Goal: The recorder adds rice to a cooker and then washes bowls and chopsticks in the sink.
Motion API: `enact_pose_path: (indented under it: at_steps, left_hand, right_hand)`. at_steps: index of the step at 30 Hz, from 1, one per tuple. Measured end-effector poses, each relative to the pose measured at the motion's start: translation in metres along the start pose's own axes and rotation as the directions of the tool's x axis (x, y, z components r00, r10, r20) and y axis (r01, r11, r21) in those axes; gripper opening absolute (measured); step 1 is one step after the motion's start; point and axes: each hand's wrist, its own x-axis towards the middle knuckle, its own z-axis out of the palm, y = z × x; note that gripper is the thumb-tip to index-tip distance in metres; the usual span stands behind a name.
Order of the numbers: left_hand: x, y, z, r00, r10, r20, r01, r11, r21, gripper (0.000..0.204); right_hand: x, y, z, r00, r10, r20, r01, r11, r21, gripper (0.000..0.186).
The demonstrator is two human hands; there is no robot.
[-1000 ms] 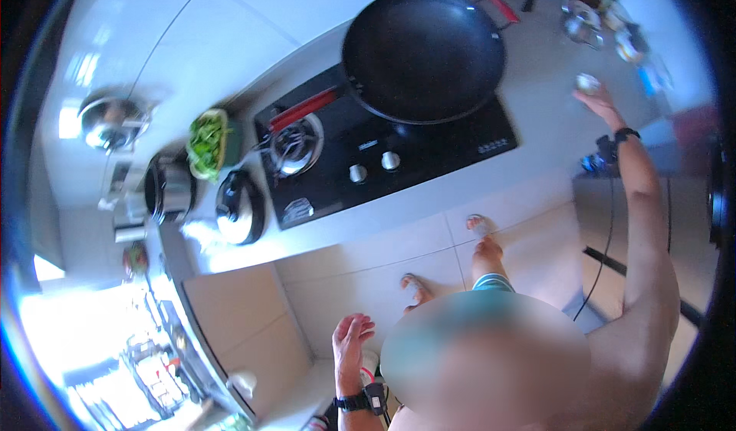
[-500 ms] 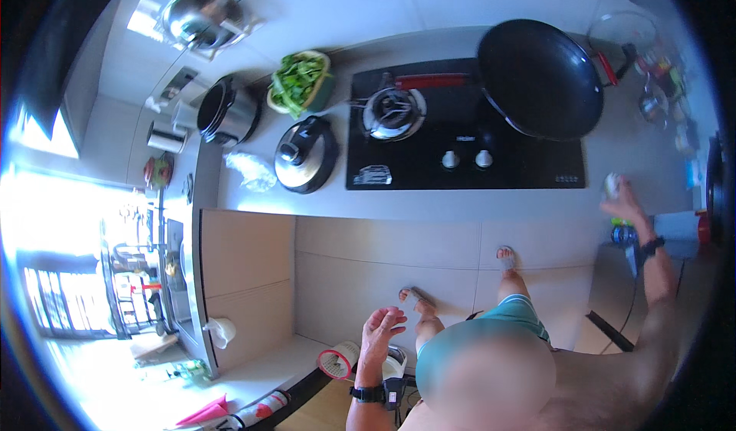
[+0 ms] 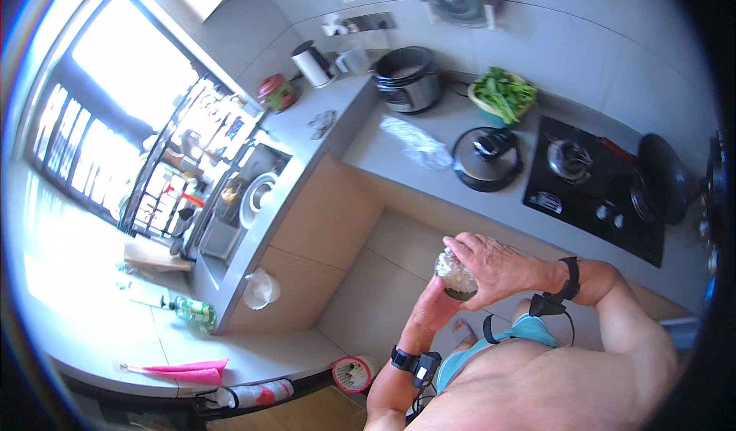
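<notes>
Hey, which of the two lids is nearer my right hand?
The black-rimmed lid lying on the counter, between the crumpled plastic and the stove. The other lid hangs on the wall, farther from your right hand.

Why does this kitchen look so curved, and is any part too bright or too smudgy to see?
Head view: wide fisheye bends straight edges, and the right-hand corners go black; same view, glare whites out the window; same view, left hand, right hand and container look fairly clear, while small things near the right rim are too smeared to name.

Between both hands sits a container, left of the stove.
</notes>
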Motion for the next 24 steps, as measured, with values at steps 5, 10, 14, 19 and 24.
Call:
enact_pose_path:
  at_steps: [5,10,14,19,24]
  left_hand:
    - [-0.039,0.091,-0.047,0.963,0.266,-0.040,-0.269,0.954,-0.130,0.084]
    - [-0.056,0.162,-0.098,0.867,0.475,-0.150,-0.490,0.867,-0.090,0.080]
    - [-0.093,0.233,-0.108,0.625,0.665,-0.409,-0.682,0.720,0.127,0.090]
    - [-0.163,0.263,-0.107,0.292,0.818,-0.496,-0.861,0.451,0.236,0.095]
    - [-0.214,0.261,-0.105,0.013,0.813,-0.582,-0.866,0.300,0.400,0.093]
  right_hand:
    - [0.137,-0.038,0.008,0.978,-0.194,0.073,0.194,0.981,0.015,0.112]
    - [0.265,-0.039,0.008,0.845,-0.510,0.163,0.495,0.860,0.125,0.113]
    - [0.380,-0.015,-0.037,0.727,-0.630,0.272,0.610,0.775,0.164,0.098]
    - [0.533,-0.010,-0.110,0.728,-0.458,0.509,0.440,0.883,0.165,0.074]
    - [0.651,-0.023,-0.185,0.812,-0.347,0.470,0.400,0.917,-0.013,0.055]
